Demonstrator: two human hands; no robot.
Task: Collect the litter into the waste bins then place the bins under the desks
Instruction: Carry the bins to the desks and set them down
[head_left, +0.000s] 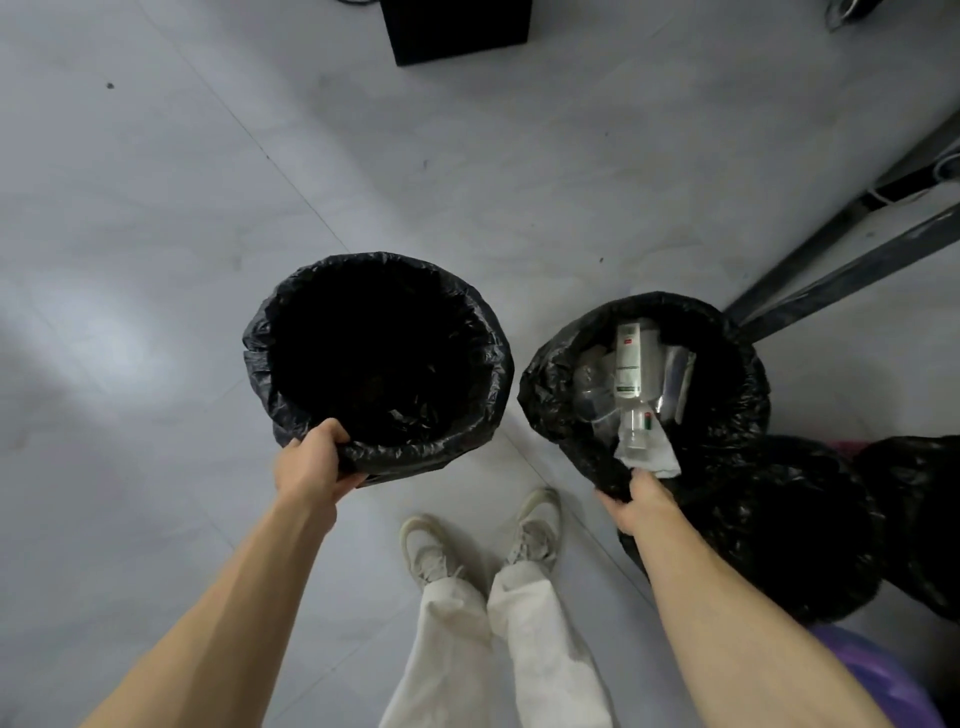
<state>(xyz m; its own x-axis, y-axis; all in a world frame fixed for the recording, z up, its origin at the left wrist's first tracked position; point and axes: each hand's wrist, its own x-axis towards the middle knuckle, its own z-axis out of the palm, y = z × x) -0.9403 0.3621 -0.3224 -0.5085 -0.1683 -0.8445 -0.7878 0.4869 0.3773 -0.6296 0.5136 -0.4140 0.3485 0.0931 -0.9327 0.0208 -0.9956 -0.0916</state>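
Two waste bins lined with black plastic bags hang over the grey floor in front of me. My left hand (314, 462) grips the near rim of the left bin (483, 395), whose inside looks dark with nothing visible in it. My right hand (641, 501) grips the near rim of the right bin (550, 379). That bin holds litter (631, 384): a white bottle, clear plastic wrappers and a small clear bottle.
Two more black-bagged bins (789, 525) stand at the right, next to something purple (878, 675) at the bottom right. Dark metal desk legs (841, 270) run diagonally at the upper right. A black box (457, 28) sits at the top. My legs and white shoes (483, 540) are below.
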